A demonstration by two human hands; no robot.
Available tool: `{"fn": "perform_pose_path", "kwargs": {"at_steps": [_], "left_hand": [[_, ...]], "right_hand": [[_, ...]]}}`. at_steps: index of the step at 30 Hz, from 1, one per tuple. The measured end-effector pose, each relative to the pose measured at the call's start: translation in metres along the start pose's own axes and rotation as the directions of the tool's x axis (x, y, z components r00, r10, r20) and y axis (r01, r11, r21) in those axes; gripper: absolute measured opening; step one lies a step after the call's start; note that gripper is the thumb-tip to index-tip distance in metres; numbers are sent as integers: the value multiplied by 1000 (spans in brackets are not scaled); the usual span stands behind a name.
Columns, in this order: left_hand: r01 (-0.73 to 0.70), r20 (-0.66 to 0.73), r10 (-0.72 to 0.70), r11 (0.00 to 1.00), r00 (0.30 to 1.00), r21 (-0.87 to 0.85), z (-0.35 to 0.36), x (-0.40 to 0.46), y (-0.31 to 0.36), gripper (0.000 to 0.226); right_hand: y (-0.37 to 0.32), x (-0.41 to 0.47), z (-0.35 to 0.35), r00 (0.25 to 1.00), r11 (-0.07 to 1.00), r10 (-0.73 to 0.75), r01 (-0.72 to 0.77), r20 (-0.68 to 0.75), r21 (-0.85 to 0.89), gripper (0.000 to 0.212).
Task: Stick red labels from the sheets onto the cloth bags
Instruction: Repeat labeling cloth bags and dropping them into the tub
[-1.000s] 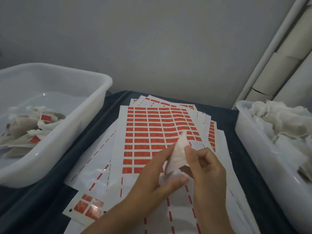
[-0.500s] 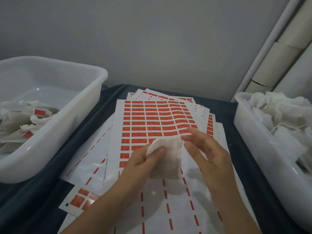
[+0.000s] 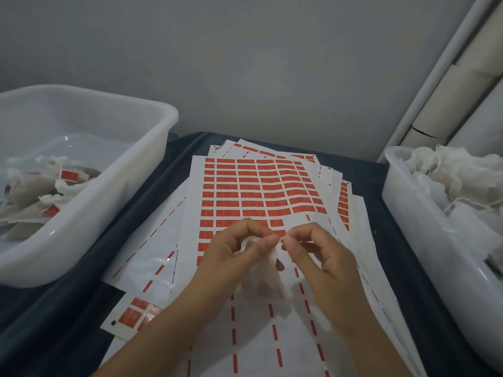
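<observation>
Labels (image 3: 261, 186) in red rows fill the top sheet (image 3: 275, 336) of a messy pile on the dark table (image 3: 367, 180). Just above that sheet I hold a small white cloth bag (image 3: 261, 278). My left hand (image 3: 231, 257) curls round its top. My right hand (image 3: 318, 257) pinches the bag's top edge with thumb and first finger. One white tub (image 3: 130, 186) on my left holds bags with red labels. Another tub (image 3: 408, 213) on my right holds plain bags.
</observation>
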State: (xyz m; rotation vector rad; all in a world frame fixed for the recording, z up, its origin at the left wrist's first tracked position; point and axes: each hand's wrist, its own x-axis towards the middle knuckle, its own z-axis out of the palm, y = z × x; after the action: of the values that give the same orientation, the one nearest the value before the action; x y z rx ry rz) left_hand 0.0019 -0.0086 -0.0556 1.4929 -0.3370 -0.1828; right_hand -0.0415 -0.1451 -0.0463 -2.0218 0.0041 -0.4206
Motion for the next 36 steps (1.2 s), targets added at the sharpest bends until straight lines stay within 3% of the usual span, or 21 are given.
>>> {"fn": "perform_pose_path", "kwargs": {"at_steps": [5,8,10,11,14,17,19,21,24,26,29,32,36], "left_hand": [[-18,9,17,991,1000,133,-3,1,0,32],[-68,47,60,976,997,206,-2,2,0,24],[-103,53,92,960,994,260,-2,4,0,21],[-114,56,102,952,993,284,-2,4,0,21],[-123,-2,130,944,991,307,-1,2,-4,26],[-110,-69,122,981,990,159,-2,-2,-6,31],[38,145,-44,998,988,44,-2,-5,0,44],[241,383,-238,970,892,42,0,-6,3,50],[433,390,-369,897,844,-87,-3,1,7,47],[465,358,-359,842,862,-275,-9,3,9,36],[476,305,-366,660,879,-581,-23,6,8,37],[460,307,-362,491,880,-740,-37,9,7,53],[419,291,-330,443,898,-792,-43,14,11,45]], "right_hand": [[-3,1,-11,977,909,199,-215,81,357,22],[-6,3,-19,963,683,235,-259,131,683,17],[-8,3,-18,962,565,229,-255,147,784,17],[-8,3,-17,964,559,221,-248,146,792,16],[-9,3,-15,975,664,191,-216,117,716,15],[-9,2,-16,982,692,154,-187,112,697,16],[-10,0,-16,986,712,126,-167,110,682,17],[-13,-2,-16,987,749,72,-147,141,645,25],[-20,-6,-15,967,837,3,-141,254,529,28],[-27,-9,-11,918,854,-64,-152,390,498,8],[-25,-10,-2,863,907,-32,-187,504,377,8],[-21,-7,2,868,937,40,-205,495,284,9],[-9,1,-6,930,950,132,-218,343,225,22]]}}
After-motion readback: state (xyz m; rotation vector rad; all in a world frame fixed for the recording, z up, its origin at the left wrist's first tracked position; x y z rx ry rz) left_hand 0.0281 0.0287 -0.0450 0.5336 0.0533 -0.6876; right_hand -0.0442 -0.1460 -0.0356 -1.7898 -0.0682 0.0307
